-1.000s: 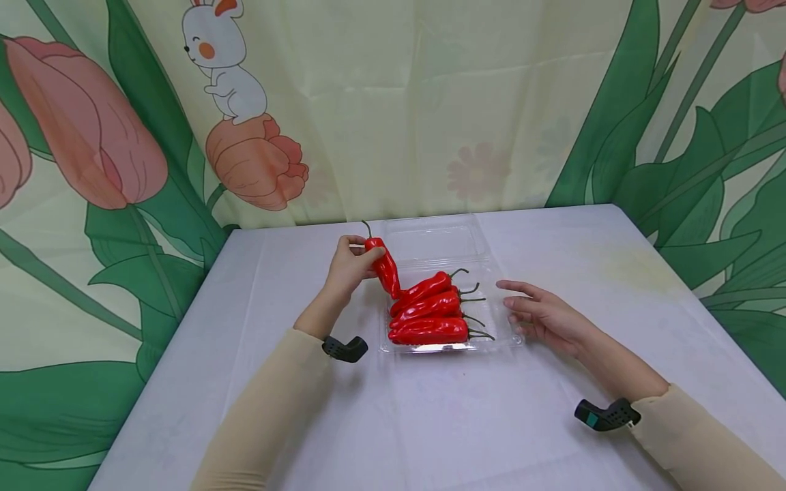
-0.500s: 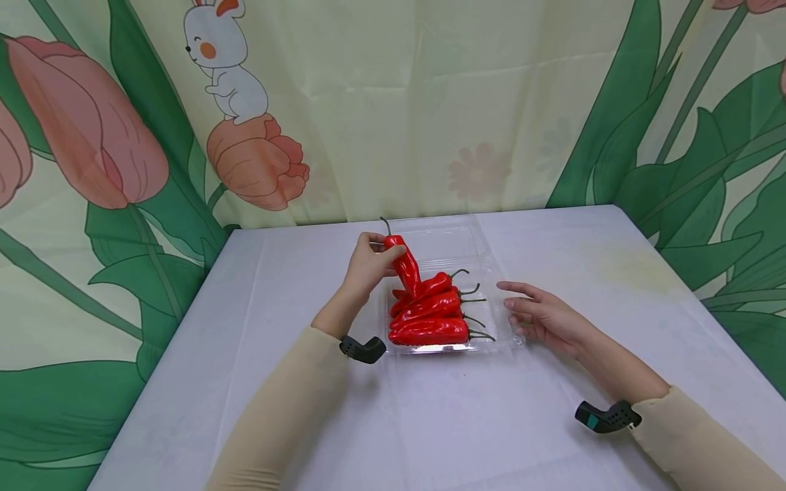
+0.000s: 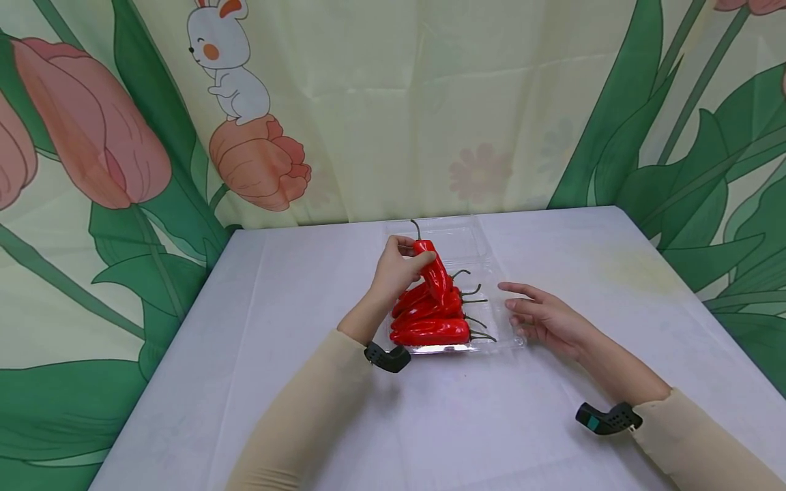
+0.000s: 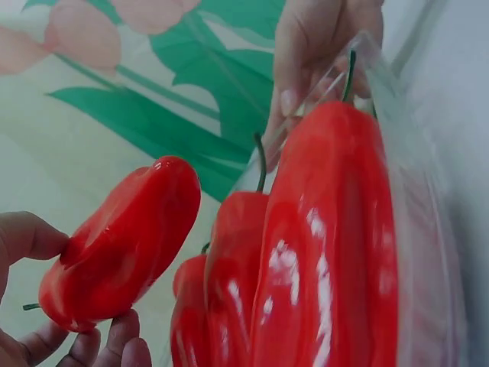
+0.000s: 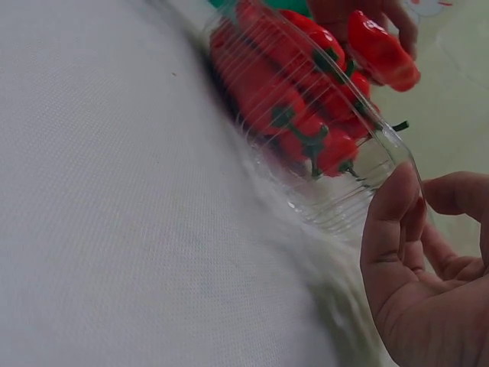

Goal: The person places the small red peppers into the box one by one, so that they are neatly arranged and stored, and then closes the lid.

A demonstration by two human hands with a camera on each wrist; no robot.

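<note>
My left hand (image 3: 396, 266) pinches a red pepper (image 3: 433, 273), stem up and tilted, over the clear plastic box (image 3: 503, 341). In the left wrist view, the thumb is on one side of this pepper (image 4: 126, 245) and the fingers on the other. Several more shiny red peppers (image 3: 430, 332) lie side by side in the box, their green stems pointing right. At the box's right side, my right hand (image 3: 549, 319) holds the edge; in the right wrist view the clear rim runs between thumb (image 5: 393, 206) and forefinger.
The box's open lid (image 3: 460, 239) lies flat behind it, toward the far edge of the white-covered table (image 3: 325, 423). A curtain (image 3: 381, 102) printed with tulips and a rabbit hangs behind. Black wrist cameras (image 3: 388, 356) sit on both wrists.
My left hand has carried its pepper to the right, from the box's left side to above the peppers inside. The right hand has stayed at the box's edge.
</note>
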